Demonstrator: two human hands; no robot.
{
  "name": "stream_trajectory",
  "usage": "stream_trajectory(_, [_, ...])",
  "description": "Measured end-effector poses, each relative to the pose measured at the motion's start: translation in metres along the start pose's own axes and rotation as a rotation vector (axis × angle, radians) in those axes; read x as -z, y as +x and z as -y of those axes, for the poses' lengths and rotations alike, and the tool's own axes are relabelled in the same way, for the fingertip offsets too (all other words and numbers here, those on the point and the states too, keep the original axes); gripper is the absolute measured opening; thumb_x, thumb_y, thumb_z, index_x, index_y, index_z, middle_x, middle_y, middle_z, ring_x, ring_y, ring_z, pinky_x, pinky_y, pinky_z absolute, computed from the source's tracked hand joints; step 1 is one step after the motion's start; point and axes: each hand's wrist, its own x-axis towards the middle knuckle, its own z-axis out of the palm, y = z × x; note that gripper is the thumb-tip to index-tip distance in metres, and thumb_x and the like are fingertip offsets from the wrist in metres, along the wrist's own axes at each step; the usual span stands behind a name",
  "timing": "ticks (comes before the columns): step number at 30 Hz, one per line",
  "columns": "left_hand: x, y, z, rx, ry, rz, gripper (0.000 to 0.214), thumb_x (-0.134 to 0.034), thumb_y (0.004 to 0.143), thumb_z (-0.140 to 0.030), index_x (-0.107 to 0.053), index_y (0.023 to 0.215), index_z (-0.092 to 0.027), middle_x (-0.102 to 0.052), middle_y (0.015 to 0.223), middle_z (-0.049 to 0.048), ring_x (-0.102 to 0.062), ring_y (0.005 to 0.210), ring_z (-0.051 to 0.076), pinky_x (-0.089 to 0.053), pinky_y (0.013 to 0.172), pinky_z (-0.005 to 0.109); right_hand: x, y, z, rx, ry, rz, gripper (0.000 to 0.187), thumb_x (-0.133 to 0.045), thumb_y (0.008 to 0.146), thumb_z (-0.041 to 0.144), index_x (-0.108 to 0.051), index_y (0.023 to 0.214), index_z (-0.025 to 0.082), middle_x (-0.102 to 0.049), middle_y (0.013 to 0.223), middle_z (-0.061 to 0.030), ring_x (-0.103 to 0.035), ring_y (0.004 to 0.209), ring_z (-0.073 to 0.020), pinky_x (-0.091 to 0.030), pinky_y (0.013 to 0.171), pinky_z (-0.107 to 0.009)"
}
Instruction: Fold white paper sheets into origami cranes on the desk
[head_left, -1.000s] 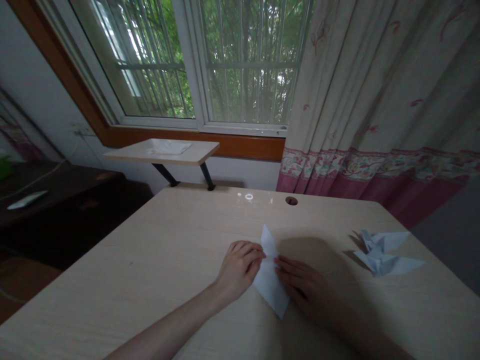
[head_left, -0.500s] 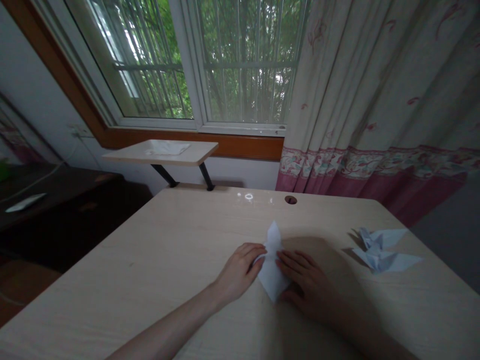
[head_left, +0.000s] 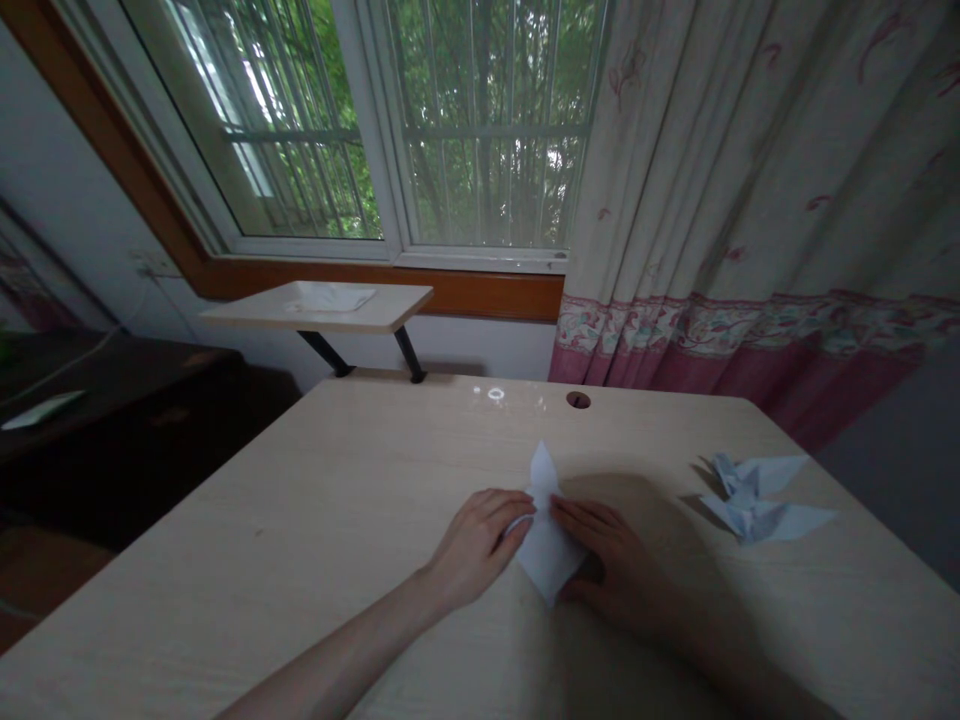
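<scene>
A white sheet of folded paper (head_left: 551, 555) lies on the pale wooden desk (head_left: 360, 480), its narrow point aimed at the window and a wider point toward me. My left hand (head_left: 480, 540) pinches a raised flap at the paper's left edge between thumb and fingers. From the right, my right hand (head_left: 607, 555) rests its outstretched fingertips on the paper's right side, with the thumb near the lower corner. Part of that right edge is hidden beneath the fingers.
Two folded paper birds (head_left: 757, 500) stand at the desk's right side. A raised shelf (head_left: 390, 305) at the back left holds white paper (head_left: 330, 297). Near the back edge is a round cable hole (head_left: 578, 400). A curtain (head_left: 675, 330) hangs behind.
Both hands keep almost the same place on the paper. My right fingers have shifted slightly on it, and the whole view has moved a little.
</scene>
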Motion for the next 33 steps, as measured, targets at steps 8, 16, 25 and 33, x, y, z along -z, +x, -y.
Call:
stream_trajectory(8, [0.005,-0.001,-0.002,-0.029,0.054,0.079,0.041,-0.041,0.102,-0.046,-0.053,0.132,-0.022,-0.062,0.132,0.0083,-0.057,0.118,0.026,-0.042,0.102,0.046,0.004,-0.002,-0.007,0.04,0.056,0.01,0.052,-0.057,0.09,0.028,-0.05,0.142,0.025,-0.051,0.146,-0.0082,-0.049,0.131,-0.0266,-0.042,0.106,-0.051])
stream_trajectory(16, [0.007,0.003,-0.013,0.015,0.146,0.15,0.092,-0.08,0.068,-0.059,-0.04,0.142,-0.021,-0.057,0.138,0.0113,-0.056,0.12,0.033,-0.039,0.105,0.05,0.003,-0.002,-0.008,-0.008,0.124,-0.027,0.05,-0.05,0.092,0.02,-0.05,0.142,0.028,-0.053,0.145,-0.0065,-0.051,0.13,-0.0255,-0.042,0.107,-0.051])
stream_trajectory(25, [-0.001,-0.001,-0.023,0.057,0.218,0.129,0.092,-0.079,0.071,-0.047,-0.031,0.145,-0.021,-0.051,0.145,0.0128,-0.051,0.129,0.032,-0.032,0.112,0.053,0.003,-0.003,-0.006,-0.036,0.19,-0.04,0.051,-0.049,0.091,0.019,-0.051,0.141,0.029,-0.054,0.143,-0.0065,-0.052,0.129,-0.0268,-0.042,0.107,-0.053])
stream_trajectory(33, [-0.01,-0.001,-0.02,-0.001,0.32,0.044,0.105,-0.082,0.065,-0.052,-0.027,0.147,-0.017,-0.042,0.15,0.0168,-0.041,0.136,0.036,-0.029,0.113,0.058,0.006,-0.005,-0.005,-0.041,0.171,-0.122,0.048,-0.046,0.091,0.016,-0.056,0.137,0.026,-0.057,0.14,-0.0074,-0.054,0.128,-0.0236,-0.044,0.107,-0.049])
